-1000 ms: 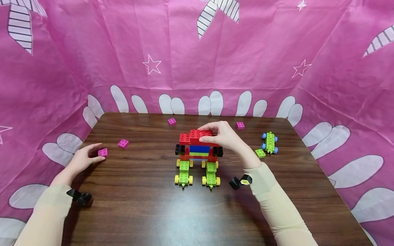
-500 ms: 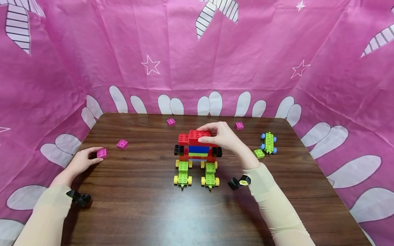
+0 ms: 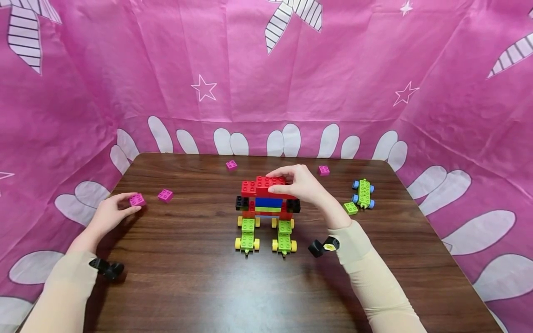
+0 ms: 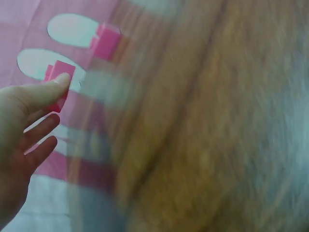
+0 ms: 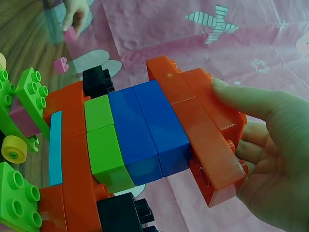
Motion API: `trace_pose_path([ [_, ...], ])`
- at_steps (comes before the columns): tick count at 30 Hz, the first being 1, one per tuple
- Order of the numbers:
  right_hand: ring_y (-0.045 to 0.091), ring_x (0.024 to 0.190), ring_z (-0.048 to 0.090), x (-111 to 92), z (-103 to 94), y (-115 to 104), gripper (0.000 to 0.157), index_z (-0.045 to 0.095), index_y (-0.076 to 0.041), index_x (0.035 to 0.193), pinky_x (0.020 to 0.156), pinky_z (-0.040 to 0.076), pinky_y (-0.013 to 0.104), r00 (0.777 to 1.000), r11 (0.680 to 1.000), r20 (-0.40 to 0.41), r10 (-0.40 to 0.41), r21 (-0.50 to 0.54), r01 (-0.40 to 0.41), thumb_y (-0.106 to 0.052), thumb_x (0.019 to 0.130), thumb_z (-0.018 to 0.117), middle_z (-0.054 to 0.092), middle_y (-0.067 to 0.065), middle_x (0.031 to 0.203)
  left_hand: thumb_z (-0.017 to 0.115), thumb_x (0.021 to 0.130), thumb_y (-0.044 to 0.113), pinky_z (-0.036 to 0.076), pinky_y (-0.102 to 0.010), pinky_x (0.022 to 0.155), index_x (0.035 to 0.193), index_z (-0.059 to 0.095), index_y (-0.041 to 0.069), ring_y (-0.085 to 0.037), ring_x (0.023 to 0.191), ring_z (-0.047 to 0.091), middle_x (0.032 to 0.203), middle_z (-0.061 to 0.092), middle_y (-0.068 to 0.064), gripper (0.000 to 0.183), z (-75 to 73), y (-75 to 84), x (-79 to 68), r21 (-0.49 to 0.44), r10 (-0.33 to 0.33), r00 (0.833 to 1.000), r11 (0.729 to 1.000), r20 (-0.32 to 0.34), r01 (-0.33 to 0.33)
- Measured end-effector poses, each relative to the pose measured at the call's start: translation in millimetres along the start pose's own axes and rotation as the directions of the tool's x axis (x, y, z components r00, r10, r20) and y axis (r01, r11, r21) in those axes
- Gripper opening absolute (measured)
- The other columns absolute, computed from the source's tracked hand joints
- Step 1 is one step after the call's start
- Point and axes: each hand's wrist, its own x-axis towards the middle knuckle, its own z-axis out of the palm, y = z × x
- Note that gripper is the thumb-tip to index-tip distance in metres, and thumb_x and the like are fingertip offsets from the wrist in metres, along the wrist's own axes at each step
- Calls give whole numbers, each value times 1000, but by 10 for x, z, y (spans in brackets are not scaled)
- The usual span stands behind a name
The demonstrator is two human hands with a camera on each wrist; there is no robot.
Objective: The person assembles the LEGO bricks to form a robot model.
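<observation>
My left hand point(image 3: 109, 213) pinches a pink 2x2 building brick point(image 3: 137, 200) between thumb and fingers, just over the table at the left. In the left wrist view the thumb lies on the flat side of that brick point(image 4: 62, 79). A second pink brick point(image 3: 165, 195) sits close by to the right. At the table's middle stands a brick model point(image 3: 268, 202) with red, blue, green and black bricks on two green wheeled bases with yellow wheels. My right hand point(image 3: 300, 182) grips its red top, thumb in front and fingers behind, as the right wrist view also shows.
Two more pink bricks lie at the back, a left one point(image 3: 231, 165) and a right one point(image 3: 324, 170). To the right are a loose green brick point(image 3: 350, 208) and a green wheeled base point(image 3: 364, 193) with blue wheels. Pink printed cloth point(image 3: 250, 69) surrounds the table.
The left fingers have closed on the nearest pink brick and lifted it slightly off the table. My right hand keeps its grip on the model, which has stayed in place.
</observation>
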Motion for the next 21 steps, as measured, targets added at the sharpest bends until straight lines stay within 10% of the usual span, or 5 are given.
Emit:
trace_pose_path([
  [5,18,78,62,-3,-2,4,36,71,-8,113,71,52,31,1000,1000,-2,2,-6,-2,-25,81,78,73,7,103,73,86,21,40,-6,72,122,60,-7,3,90,56,116,63,-30,47,8,237,89,-58,42,998,997,-43,-45],
  [13,19,76,60,-3,3,0,36,71,-8,113,69,51,31,1000,1000,-4,11,-9,-11,-25,81,78,73,7,103,73,84,11,47,-45,86,124,59,-6,-40,105,60,117,63,-29,46,93,763,271,-69,182,980,980,-77,-188],
  [21,19,78,62,-10,7,-1,37,71,-8,113,71,53,31,1000,1000,-3,18,-2,-18,-24,81,78,73,8,103,75,81,8,50,-22,73,118,65,-2,-20,89,62,103,69,-19,39,201,1260,388,-78,327,939,939,-108,-336],
])
